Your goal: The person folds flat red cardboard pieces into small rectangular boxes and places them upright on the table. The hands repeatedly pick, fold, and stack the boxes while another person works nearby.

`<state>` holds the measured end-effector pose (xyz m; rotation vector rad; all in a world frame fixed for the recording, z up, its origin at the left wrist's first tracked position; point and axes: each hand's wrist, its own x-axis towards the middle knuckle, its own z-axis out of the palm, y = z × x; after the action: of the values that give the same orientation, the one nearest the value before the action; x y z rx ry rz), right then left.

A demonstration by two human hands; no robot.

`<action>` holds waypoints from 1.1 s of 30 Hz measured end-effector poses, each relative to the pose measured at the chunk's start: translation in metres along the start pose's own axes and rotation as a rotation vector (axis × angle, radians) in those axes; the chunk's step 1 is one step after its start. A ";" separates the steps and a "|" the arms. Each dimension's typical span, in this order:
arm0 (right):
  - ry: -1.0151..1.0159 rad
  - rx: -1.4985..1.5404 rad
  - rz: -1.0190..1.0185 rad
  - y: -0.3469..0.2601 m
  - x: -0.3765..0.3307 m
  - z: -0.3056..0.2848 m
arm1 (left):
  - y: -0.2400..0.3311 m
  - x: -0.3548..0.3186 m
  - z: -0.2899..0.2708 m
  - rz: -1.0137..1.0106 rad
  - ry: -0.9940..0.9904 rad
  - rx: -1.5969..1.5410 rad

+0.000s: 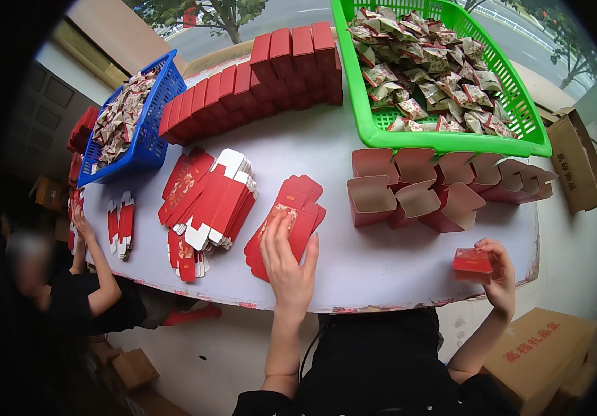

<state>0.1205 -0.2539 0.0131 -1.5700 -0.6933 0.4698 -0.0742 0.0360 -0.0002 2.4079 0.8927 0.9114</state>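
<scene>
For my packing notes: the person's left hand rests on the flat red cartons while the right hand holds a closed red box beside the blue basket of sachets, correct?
Not quite. In the head view the right hand holds the closed red box below the green basket; the blue basket sits far left. The left hand does rest on the flat red cartons.

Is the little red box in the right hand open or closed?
Closed. The red box in the right hand shows its top flap down flat, unlike the open boxes beside it.
</scene>
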 end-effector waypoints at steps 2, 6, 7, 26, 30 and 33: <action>0.142 -0.071 0.088 0.025 -0.005 -0.017 | -0.008 0.002 0.000 -0.069 -0.036 0.119; 0.267 -0.406 0.133 0.038 0.006 -0.022 | -0.019 -0.001 0.003 -0.142 -0.082 0.235; 0.310 -0.462 0.129 0.035 0.010 -0.018 | -0.020 -0.002 0.003 -0.163 -0.080 0.237; 0.545 -0.767 -0.034 0.002 0.001 0.022 | -0.029 -0.004 -0.014 -0.250 0.160 0.107; 0.476 -0.499 -0.154 -0.011 -0.016 0.042 | -0.019 -0.008 -0.027 -0.173 0.108 -0.052; 0.187 -0.300 -0.280 -0.020 -0.023 0.073 | -0.004 -0.015 -0.038 0.023 -0.081 -0.359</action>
<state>0.0522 -0.2155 0.0213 -1.7354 -0.8517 0.0090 -0.1106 0.0340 0.0179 2.1322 0.6131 0.8903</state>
